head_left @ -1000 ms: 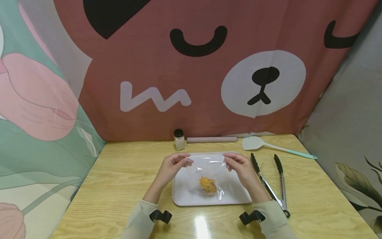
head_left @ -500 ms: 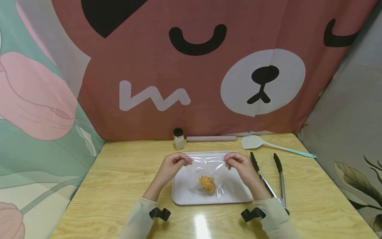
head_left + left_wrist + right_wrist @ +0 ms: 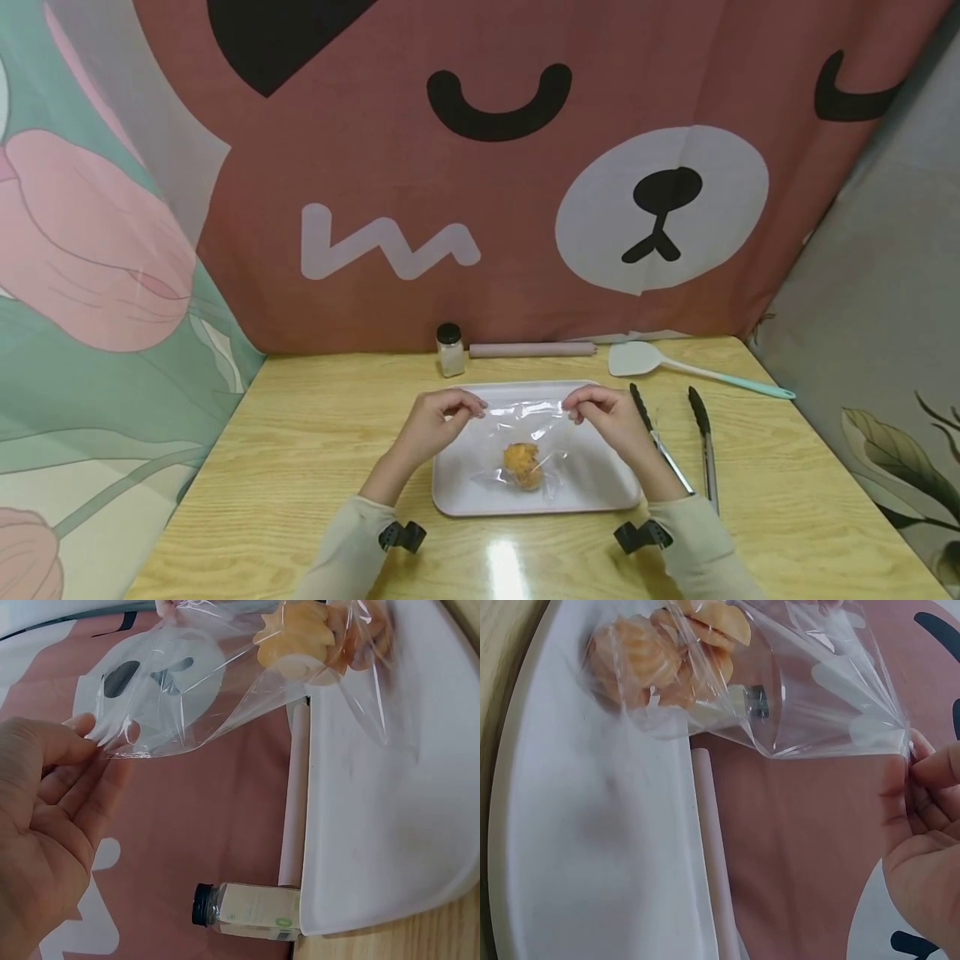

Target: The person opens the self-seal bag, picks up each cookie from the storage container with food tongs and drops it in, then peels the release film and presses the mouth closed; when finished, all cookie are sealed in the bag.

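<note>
A clear plastic bag (image 3: 528, 410) hangs stretched over a white tray (image 3: 592, 490). At its bottom lies a golden, ridged baked piece (image 3: 522, 464), which in the right wrist view shows as several swirled pastries (image 3: 660, 656). My left hand (image 3: 442, 421) pinches one top corner of the bag between thumb and fingers, as the left wrist view shows close up. At the opposite corner my right hand (image 3: 609, 417) pinches the film the same way. Between the two hands the upper edge of the bag (image 3: 180, 720) is drawn out and creased.
Behind the tray stand a small black-capped jar (image 3: 451, 354) and a pale pink rolling pin (image 3: 532, 350). A white spatula (image 3: 637, 358) with a turquoise handle lies at the back right. Black-tipped tongs (image 3: 705, 442) rest beside my right forearm, partly hidden by it.
The pastry has turned inside the bag and the film's folds have shifted. Both hands keep their pinch on the corners; the right forearm has moved slightly outward, covering the tongs' hinge end.
</note>
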### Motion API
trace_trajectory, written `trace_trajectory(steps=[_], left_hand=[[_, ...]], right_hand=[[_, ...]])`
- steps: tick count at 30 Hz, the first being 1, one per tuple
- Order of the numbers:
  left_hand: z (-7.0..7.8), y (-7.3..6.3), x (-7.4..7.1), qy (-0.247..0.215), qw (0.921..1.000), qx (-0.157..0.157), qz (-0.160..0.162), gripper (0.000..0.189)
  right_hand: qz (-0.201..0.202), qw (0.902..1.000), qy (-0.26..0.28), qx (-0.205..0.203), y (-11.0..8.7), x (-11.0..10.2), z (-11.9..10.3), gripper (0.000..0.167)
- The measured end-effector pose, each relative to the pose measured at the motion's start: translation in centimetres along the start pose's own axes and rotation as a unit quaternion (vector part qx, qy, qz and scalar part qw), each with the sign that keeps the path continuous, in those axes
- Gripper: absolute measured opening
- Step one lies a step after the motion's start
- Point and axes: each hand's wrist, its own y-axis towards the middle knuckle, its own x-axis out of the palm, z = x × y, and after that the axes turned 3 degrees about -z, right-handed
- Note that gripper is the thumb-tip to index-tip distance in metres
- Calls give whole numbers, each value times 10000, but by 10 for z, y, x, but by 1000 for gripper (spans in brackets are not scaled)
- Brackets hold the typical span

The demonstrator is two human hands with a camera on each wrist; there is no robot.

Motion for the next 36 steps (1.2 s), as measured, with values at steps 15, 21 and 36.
trace_trajectory(steps=[15,21,36], left_hand=[[-5,-1,-1,469,9974,486,-268,23],[-5,0,-4,879,9924,822,-264,24],[-8,-14,6,-1334,9878,-635,-483,32]], right_hand=[[105,9986,-481,176,-1,3,-3,12],[153,9973,-700,149,-2,10,-27,9],[-34,9985,-241,-487,-3,4,-9,9]])
